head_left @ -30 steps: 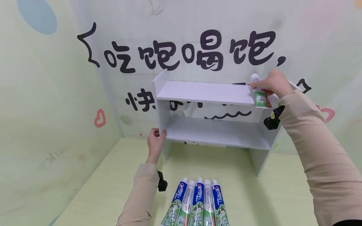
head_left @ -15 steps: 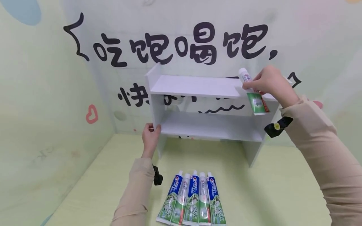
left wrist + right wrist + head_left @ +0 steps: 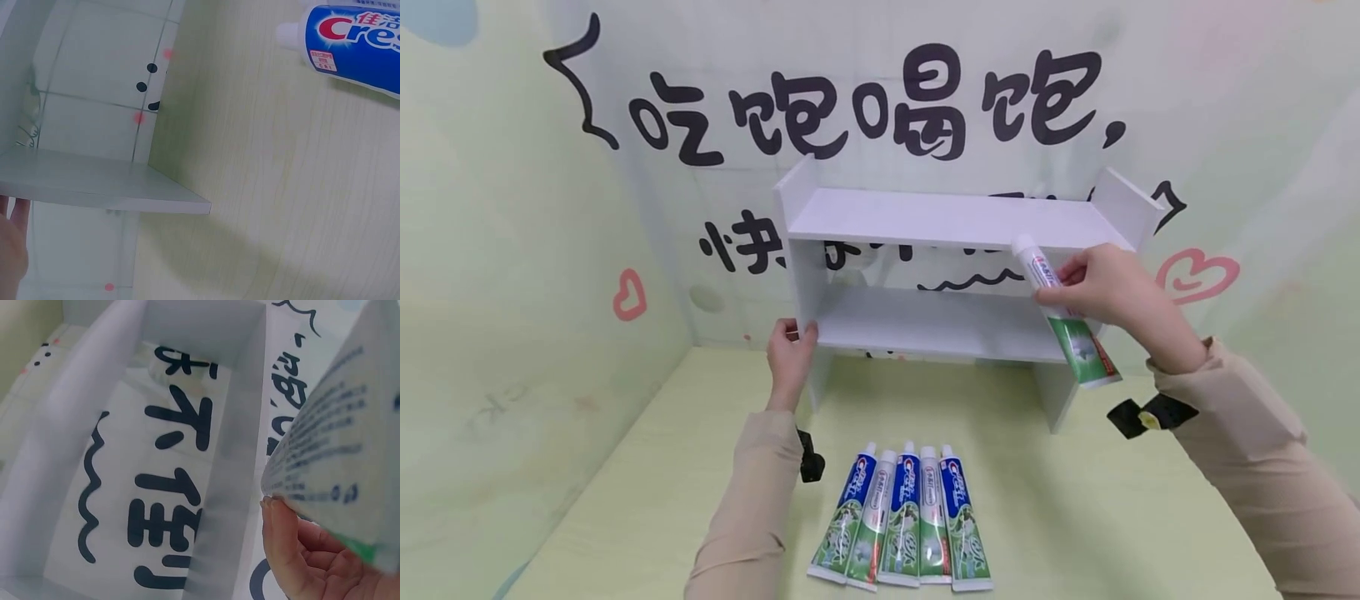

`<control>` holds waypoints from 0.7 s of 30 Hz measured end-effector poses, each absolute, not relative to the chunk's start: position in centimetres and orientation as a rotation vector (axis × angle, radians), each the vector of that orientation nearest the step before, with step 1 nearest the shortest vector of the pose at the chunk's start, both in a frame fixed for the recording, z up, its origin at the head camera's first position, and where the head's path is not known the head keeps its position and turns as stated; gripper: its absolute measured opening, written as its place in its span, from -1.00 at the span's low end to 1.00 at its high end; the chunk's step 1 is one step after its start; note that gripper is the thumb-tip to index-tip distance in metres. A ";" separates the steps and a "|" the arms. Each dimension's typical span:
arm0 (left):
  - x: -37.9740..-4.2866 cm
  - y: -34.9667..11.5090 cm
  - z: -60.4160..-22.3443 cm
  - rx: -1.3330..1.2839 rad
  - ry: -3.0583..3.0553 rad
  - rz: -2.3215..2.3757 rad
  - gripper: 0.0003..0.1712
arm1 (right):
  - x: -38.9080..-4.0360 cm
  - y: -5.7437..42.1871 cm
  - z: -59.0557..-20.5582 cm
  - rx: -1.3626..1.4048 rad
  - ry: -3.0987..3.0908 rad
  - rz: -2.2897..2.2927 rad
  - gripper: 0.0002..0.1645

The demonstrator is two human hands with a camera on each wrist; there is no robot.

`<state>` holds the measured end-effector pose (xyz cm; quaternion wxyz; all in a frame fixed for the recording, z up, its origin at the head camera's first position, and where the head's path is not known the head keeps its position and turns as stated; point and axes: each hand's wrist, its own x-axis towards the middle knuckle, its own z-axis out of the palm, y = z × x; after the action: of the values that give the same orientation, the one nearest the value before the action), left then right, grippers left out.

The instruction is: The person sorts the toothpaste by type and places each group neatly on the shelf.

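A white two-tier shelf (image 3: 955, 218) stands against the back wall. My left hand (image 3: 788, 365) grips its left side panel (image 3: 805, 279), thumb at the front edge and fingers behind; in the left wrist view the hand (image 3: 12, 253) shows only partly beside the panel. With thumb and fingers my right hand (image 3: 1123, 293) pinches a white-and-green toothpaste tube (image 3: 1081, 350) in front of the shelf's right side. The tube is tilted, its white cap up and to the left. In the right wrist view the back of this tube (image 3: 344, 444) bears small print.
Several toothpaste tubes lie fanned side by side on the pale wooden table (image 3: 647, 483), blue Crest tubes (image 3: 904, 508) alternating with white-and-green ones (image 3: 931, 500), caps toward the shelf. Behind the shelf is a wall (image 3: 880, 50) with black lettering. Another wall (image 3: 535, 250) rises at the left.
My right hand has come down from the shelf's top board to in front of the lower tier, bringing the toothpaste tube with it. The left hand keeps its grip. The head view has shifted slightly.
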<state>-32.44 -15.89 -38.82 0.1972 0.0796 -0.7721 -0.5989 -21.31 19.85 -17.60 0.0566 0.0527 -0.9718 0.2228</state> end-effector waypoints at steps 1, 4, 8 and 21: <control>-32.4 -15.9 -38.8 0.221 -2.163 -1.674 -0.59 | -21.1 19.8 -18.0 0.166 -2.956 0.680 -0.43; -32.5 -15.9 -38.7 0.219 -2.166 -1.673 -0.59 | -20.6 19.8 -19.1 0.177 -2.983 0.691 -0.43; -32.5 -16.0 -38.6 0.221 -2.158 -1.677 -0.60 | -20.7 19.8 -20.6 0.178 -3.012 0.721 -0.44; -32.3 -16.0 -38.5 0.223 -2.146 -1.694 -0.61 | -24.8 21.1 -24.5 0.056 -3.063 0.836 -0.48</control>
<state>-32.28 -16.04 -38.52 0.1978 0.0796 -0.7669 -0.6053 -24.81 21.12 -24.47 -0.0168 0.0177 -0.9645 0.2631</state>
